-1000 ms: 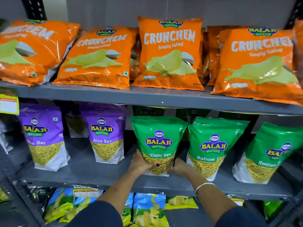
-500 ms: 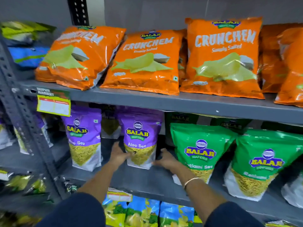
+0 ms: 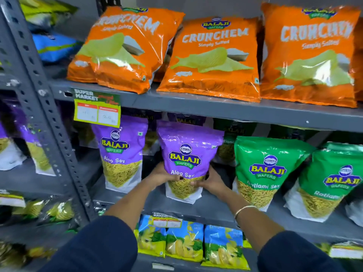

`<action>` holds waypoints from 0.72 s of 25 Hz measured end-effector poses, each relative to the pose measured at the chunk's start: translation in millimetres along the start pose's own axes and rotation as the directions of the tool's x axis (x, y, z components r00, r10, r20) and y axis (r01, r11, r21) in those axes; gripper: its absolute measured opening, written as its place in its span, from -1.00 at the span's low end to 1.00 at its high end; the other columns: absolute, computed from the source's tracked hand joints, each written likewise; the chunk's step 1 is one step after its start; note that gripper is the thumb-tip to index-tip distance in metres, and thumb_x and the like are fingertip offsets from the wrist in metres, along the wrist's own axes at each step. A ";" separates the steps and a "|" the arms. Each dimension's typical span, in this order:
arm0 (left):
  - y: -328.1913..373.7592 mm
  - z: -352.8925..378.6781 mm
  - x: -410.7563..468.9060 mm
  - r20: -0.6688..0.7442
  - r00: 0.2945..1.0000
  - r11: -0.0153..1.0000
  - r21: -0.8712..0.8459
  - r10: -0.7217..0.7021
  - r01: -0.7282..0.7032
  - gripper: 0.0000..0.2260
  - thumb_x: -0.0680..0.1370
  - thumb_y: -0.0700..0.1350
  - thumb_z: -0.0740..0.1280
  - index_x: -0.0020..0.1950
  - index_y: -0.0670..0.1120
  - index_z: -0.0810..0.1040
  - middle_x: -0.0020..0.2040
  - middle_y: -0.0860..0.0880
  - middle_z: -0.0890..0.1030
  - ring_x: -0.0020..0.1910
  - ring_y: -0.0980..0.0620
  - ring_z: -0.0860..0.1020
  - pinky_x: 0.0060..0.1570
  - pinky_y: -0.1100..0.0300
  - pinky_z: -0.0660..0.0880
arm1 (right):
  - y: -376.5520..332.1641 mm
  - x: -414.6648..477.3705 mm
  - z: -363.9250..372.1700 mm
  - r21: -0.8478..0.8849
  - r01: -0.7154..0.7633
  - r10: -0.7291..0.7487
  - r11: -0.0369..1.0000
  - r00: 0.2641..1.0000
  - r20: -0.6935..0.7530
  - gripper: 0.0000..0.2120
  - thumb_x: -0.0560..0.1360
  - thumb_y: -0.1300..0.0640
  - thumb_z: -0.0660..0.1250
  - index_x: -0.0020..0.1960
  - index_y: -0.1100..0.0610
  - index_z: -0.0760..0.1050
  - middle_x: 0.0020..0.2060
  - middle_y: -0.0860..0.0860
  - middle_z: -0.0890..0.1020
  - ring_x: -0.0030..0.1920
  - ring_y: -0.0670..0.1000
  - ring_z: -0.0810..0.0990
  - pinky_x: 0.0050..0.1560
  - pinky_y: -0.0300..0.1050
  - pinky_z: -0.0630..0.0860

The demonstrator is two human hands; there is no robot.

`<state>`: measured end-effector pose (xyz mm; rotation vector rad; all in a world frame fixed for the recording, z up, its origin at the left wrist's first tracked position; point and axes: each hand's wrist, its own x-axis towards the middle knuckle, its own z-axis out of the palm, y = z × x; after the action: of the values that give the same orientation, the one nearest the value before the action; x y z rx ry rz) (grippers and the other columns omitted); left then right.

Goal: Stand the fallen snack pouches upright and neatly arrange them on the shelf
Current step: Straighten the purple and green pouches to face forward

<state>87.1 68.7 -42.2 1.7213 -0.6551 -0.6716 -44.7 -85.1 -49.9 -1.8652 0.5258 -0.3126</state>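
Note:
A purple Aloo Sev pouch (image 3: 187, 152) stands upright near the front of the middle shelf (image 3: 216, 210). My left hand (image 3: 162, 175) grips its lower left side and my right hand (image 3: 211, 181) grips its lower right side. A second purple Aloo Sev pouch (image 3: 120, 152) stands upright to its left. To the right stand two green Ratlami Sev pouches (image 3: 265, 169), (image 3: 332, 181), both upright. More purple and green pouches show behind the front row, partly hidden.
Orange Crunchem bags (image 3: 213, 57) lean on the shelf above. A price tag (image 3: 97, 109) hangs from that shelf's edge. A grey upright post (image 3: 49, 114) stands at the left. Blue and yellow bags (image 3: 184, 240) fill the shelf below.
My view has shifted left. My hands left the green pouch, moved to the purple Aloo Sev pouch and closed on its lower sides; it now sits closer to the shelf front.

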 end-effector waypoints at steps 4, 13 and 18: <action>-16.9 -2.3 -9.8 0.005 1.000 1.000 -0.015 0.006 -0.006 0.04 -0.15 0.13 0.64 0.27 -0.05 0.37 0.10 -0.05 0.58 0.10 0.03 0.53 -0.04 0.38 0.55 | -57.1 -2.3 -8.7 0.422 0.075 -0.087 0.904 0.996 0.008 -0.74 0.42 0.35 0.38 0.06 0.13 0.49 -0.21 0.07 0.70 -0.30 -0.06 0.65 -0.29 -0.27 0.63; -25.4 -3.1 -10.9 -0.040 0.998 0.997 0.068 -0.040 0.043 -0.13 0.15 -0.14 0.61 0.38 -0.18 0.30 0.28 -0.17 0.54 0.16 0.02 0.49 0.18 0.10 0.45 | -50.9 15.0 -17.7 0.567 0.038 -0.056 0.823 0.998 0.015 -0.72 0.40 0.28 0.41 0.11 0.19 0.52 -0.24 -0.05 0.74 -0.26 -0.14 0.70 -0.27 -0.28 0.62; -33.5 0.5 -10.8 -0.058 0.997 0.989 0.135 -0.058 0.066 0.02 -0.02 0.07 0.55 0.39 -0.07 0.26 0.27 -0.10 0.53 0.26 -0.05 0.49 0.30 -0.01 0.44 | 21.0 12.5 20.9 0.286 -0.083 0.034 0.955 0.985 0.172 0.10 -0.11 0.02 0.69 0.34 0.18 0.31 0.20 0.18 0.60 0.18 0.13 0.60 0.20 0.08 0.56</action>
<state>82.3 83.8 -73.6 1.8869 -0.6244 -0.6336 -28.6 -80.2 -77.3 -1.5687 0.3968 -0.1823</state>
